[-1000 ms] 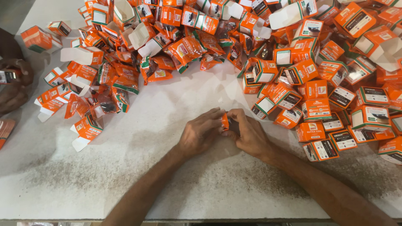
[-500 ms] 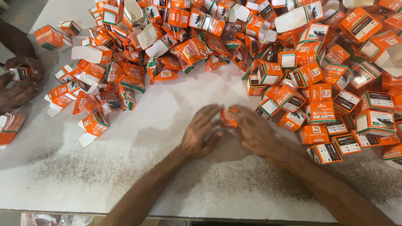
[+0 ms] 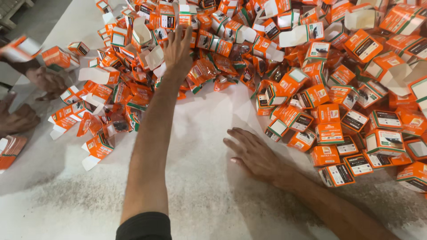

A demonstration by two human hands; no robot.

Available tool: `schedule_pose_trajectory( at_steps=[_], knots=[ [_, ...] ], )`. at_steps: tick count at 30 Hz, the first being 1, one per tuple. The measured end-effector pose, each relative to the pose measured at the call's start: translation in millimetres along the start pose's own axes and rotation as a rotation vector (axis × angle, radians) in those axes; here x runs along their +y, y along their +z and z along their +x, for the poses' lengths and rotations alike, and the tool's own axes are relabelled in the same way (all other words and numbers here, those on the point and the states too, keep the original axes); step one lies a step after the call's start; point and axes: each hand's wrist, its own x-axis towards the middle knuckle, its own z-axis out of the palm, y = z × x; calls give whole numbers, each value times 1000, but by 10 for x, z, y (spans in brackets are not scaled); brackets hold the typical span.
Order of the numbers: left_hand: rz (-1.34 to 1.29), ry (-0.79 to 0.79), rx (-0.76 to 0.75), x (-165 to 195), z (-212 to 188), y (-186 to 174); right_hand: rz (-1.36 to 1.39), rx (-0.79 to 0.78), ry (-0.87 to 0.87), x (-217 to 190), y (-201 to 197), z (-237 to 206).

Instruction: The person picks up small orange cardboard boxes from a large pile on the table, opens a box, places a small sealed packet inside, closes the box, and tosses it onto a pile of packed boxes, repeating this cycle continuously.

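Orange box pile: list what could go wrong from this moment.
1. The left hand reaches deep into the heaped orange boxes; pulling one out may tip loose neighbours down onto the white table.
2. Many cartons have open flaps; a reaching arm could crush or bend them.
3. Another person's hand works the same pile at the left edge, so the hands might collide or grab the same box. The right hand lies flat, holding nothing.

A white table with grey scuffs fills the lower frame. At the left edge, another person's hands work, one beside a flat orange stack. Grey floor shows upper left.
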Motion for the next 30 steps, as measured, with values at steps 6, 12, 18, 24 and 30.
schedule_pose_trajectory(
  at_steps=[6, 12, 18, 24, 30],
  knots=[
    [-315, 22, 306, 50, -213, -194, 211, -43, 130, 117, -6, -74],
    [-921, -29, 17, 1221, -1753, -710, 982, 164, 289, 291, 200, -108],
    [-699, 267, -1, 925, -1988, -550, 1062, 347, 543, 140, 231, -24],
    [-190, -259, -21, -9, -1510, -55, 716, 78, 517, -98, 31, 97],
    [-144, -290, -21, 217, -1657, 10, 687, 48, 530, -146, -86, 90]
  ],
)
